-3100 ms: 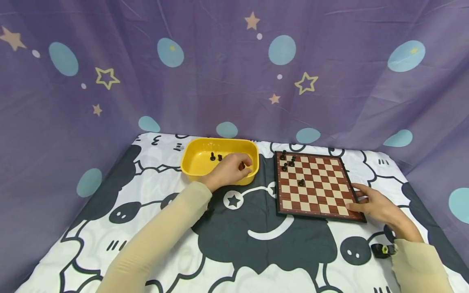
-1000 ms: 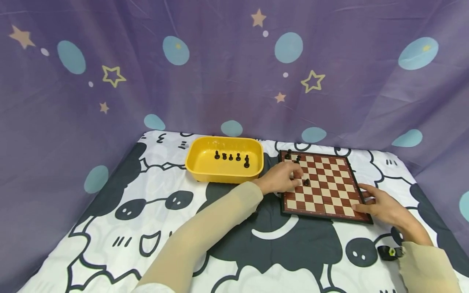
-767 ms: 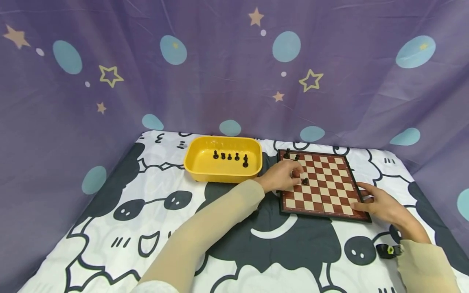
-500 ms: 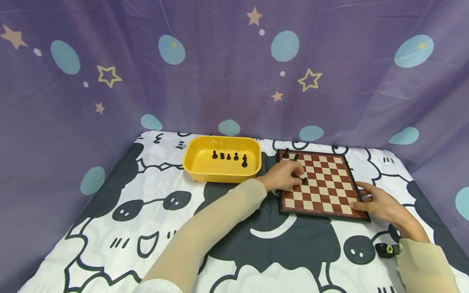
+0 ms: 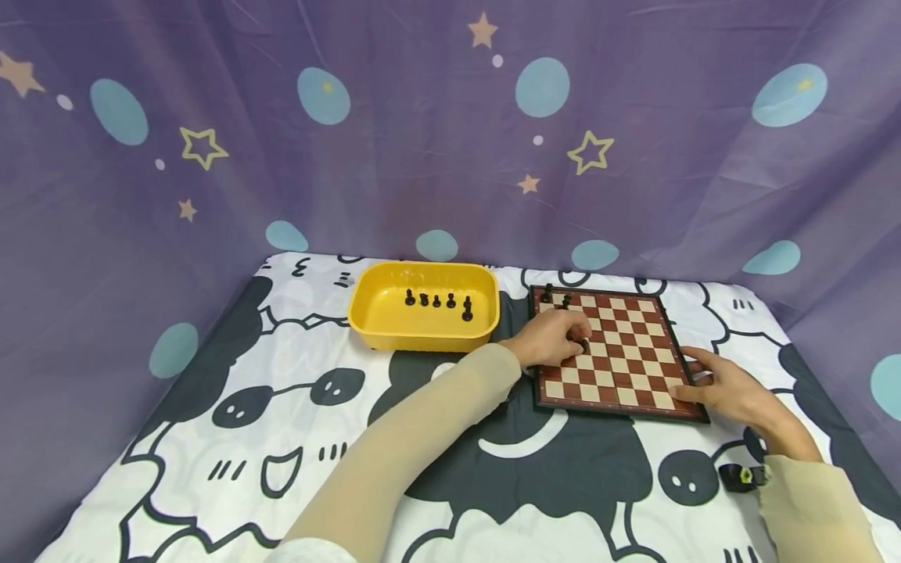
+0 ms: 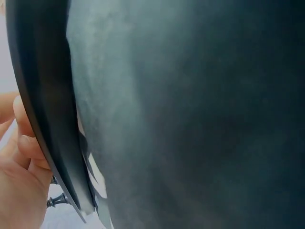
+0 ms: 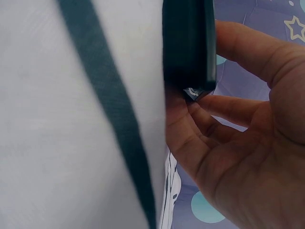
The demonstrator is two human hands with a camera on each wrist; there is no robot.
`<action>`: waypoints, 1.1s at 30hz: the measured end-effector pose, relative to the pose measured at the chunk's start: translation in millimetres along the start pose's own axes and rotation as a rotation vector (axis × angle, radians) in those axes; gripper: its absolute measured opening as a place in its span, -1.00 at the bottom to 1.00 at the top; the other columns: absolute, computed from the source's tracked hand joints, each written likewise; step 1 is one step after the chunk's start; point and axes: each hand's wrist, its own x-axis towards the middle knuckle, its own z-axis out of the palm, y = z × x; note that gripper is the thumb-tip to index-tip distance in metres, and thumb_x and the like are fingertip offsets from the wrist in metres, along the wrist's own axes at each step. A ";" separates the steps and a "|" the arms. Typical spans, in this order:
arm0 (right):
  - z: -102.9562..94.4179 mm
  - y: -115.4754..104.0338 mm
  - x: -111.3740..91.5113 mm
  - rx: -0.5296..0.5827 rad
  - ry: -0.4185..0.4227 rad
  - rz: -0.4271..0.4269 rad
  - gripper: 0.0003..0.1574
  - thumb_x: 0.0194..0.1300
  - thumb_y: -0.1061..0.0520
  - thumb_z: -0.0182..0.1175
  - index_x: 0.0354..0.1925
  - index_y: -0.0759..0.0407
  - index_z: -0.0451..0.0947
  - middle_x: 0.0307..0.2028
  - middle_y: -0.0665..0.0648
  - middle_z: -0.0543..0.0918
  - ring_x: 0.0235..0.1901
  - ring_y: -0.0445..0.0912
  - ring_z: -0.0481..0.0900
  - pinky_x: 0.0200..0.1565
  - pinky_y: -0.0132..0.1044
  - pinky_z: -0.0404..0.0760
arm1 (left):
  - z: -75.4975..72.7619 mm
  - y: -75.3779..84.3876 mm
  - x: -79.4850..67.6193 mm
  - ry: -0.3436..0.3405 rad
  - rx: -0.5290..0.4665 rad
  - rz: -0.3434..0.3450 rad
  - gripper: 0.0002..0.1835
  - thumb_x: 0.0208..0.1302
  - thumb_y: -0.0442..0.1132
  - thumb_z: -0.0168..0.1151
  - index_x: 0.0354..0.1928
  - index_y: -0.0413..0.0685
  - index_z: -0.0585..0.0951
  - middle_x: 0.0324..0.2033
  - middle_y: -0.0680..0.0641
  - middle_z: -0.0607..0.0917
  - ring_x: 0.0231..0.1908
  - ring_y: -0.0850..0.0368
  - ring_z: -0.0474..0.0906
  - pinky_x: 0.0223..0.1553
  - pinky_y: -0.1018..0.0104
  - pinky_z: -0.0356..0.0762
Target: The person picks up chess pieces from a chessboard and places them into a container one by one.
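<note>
Right now, black chess piece (image 5: 583, 344) is sitting on chessboard (image 5: 622, 360) just at right of left hand (image 5: 551, 338), touching its fingertips or nearly so. Long axis seeming upright, partly hidden. Left hand lying far nearer; right hand (image 5: 730, 392) grasping board's right edge, thumb above, fingers below. Left fingers curling toward thumb; whether they are pinching piece, cannot tell. Yellow tray (image 5: 422, 342) standing left of board, holding other black pieces (image 5: 451, 301).
</note>
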 end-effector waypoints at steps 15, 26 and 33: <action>-0.3 1.4 0.5 -0.009 -0.016 0.024 0.22 0.13 -0.12 0.36 0.37 0.54 -0.07 0.06 0.52 0.37 -0.11 0.15 0.52 -0.19 -0.10 0.50 | 2.6 4.2 1.4 -0.017 0.060 0.006 -0.85 0.26 -0.23 0.27 -0.13 0.10 0.61 -0.31 0.17 0.59 -0.36 0.33 0.46 -0.31 0.50 0.39; -0.1 0.0 -0.1 -0.007 -0.007 0.011 0.21 0.13 -0.11 0.36 0.36 0.55 -0.06 0.05 0.51 0.38 -0.13 0.13 0.52 -0.24 -0.19 0.49 | 1.2 3.2 0.5 -0.008 0.057 0.023 -0.84 0.27 -0.21 0.27 -0.12 0.10 0.61 -0.24 0.16 0.62 -0.31 0.36 0.48 -0.28 0.51 0.40; -0.3 0.6 -0.2 -0.011 -0.003 0.010 0.21 0.13 -0.11 0.36 0.36 0.55 -0.06 0.05 0.52 0.37 -0.12 0.15 0.52 -0.22 -0.16 0.50 | -3.6 4.6 -1.7 0.011 0.036 0.059 -0.84 0.26 -0.23 0.27 -0.13 0.10 0.61 -0.23 0.20 0.62 -0.32 0.38 0.48 -0.29 0.52 0.40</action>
